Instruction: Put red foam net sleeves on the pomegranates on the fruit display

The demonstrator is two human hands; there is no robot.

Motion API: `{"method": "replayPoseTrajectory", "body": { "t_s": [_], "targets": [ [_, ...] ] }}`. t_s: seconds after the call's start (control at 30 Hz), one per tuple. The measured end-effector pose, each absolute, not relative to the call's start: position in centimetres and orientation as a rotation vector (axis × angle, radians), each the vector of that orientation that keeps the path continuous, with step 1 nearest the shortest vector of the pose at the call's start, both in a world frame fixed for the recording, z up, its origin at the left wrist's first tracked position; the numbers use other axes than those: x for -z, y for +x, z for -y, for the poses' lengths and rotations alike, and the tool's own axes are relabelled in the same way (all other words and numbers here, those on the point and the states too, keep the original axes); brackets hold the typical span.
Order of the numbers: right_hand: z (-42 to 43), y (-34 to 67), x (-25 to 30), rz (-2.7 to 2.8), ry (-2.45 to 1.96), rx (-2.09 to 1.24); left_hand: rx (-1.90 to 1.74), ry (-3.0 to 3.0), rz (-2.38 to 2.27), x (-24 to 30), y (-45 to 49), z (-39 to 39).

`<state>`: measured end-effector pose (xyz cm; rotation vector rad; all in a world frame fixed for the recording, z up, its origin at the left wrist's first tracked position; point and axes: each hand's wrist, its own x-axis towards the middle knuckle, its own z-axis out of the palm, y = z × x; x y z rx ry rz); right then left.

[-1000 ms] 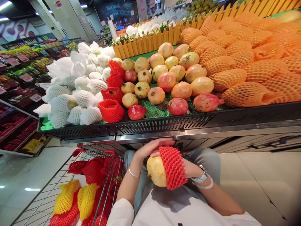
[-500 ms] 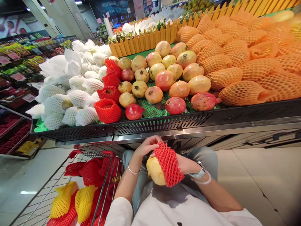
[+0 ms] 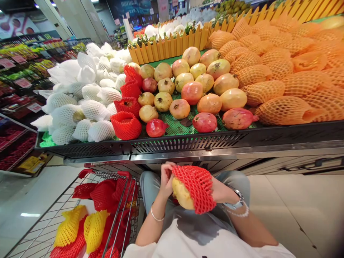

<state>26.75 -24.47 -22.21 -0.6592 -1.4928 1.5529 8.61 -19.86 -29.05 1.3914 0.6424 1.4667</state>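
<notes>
Above the lap, a round, pale-yellow fruit (image 3: 182, 196) sits partly inside a red foam-mesh sleeve (image 3: 200, 184), bare side leftward. Upper left of the fruit, the left hand (image 3: 166, 177) pinches the sleeve's edge; on its right, the right hand (image 3: 219, 190) is nearest, fingers hidden, grip untellable. Beyond the fruit: a black slatted tray (image 3: 188, 144), then an orange-yellow picket fence (image 3: 172, 47).

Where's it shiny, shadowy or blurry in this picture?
Head view: a bright streak of glare on the floor at left; same view, a shadow on the white shirt below the yellowish fruit; same view, the far-left shelves look smeary.
</notes>
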Motion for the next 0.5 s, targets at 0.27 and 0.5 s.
{"method": "replayPoseTrajectory", "body": {
  "t_s": [0.27, 0.5],
  "targets": [
    [23.6, 26.8, 25.2, 1.294, -0.837, -1.570, -1.064, 1.079, -0.731, 28.1, 8.2, 18.8],
    [23.6, 26.3, 25.3, 1.282, -1.000, -1.493, -0.759, 0.940, -0.732, 28.2, 8.0, 18.7]
  ]
}}
